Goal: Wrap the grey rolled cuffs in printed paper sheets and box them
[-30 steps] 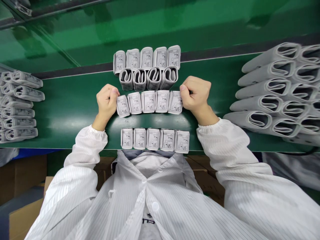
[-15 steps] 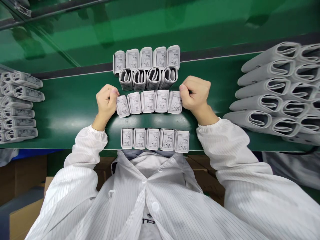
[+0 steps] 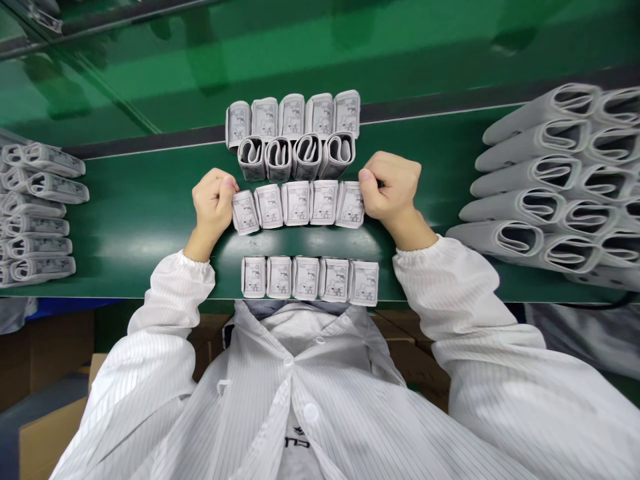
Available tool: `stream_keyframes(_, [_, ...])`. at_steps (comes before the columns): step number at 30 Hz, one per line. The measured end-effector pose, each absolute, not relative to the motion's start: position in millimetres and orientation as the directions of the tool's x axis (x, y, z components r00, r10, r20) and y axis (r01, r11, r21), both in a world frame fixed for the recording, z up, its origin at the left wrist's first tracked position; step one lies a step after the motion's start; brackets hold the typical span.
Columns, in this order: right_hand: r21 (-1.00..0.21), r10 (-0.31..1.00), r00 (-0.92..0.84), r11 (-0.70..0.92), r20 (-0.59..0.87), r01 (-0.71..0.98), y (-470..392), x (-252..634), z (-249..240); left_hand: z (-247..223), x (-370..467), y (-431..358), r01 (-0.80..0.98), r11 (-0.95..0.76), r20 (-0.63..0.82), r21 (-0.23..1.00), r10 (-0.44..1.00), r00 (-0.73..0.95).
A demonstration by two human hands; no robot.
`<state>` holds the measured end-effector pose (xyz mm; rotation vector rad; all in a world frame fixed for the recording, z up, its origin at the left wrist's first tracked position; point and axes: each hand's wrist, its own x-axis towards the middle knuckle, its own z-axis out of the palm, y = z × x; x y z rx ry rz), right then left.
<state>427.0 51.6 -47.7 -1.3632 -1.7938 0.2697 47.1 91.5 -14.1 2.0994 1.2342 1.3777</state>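
Note:
My left hand (image 3: 213, 200) is closed in a fist, its thumb side against the left end of a row of folded grey cuffs (image 3: 296, 204). At the row's right end, my right hand (image 3: 393, 183) is likewise curled, its thumb against the last cuff. The row is squeezed between both hands, its cuffs side by side with printed drawings facing up. They look like blood pressure cuffs. Whether the row is lifted I cannot tell. Nearer me lies another printed row (image 3: 305, 278) at the table edge. Beyond my hands are cuffs with rolled ends showing (image 3: 293, 159) and a further printed row (image 3: 292, 117).
Larger grey folded cuffs (image 3: 543, 170) are stacked high on the right of the green table (image 3: 145, 220). Smaller folded cuffs (image 3: 47, 223) are stacked at the left. A glossy green panel (image 3: 280, 53) runs along the back. Cardboard boxes (image 3: 50, 433) stand below the table.

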Motion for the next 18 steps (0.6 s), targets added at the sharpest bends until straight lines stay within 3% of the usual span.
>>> stream_keyframes(18, [-0.613,0.876,-0.03,0.36,0.481,0.703,50.8,422.5,-41.1,-10.4,49.1,90.4,0.457,-0.578,0.583,0.677,0.799,0.146])
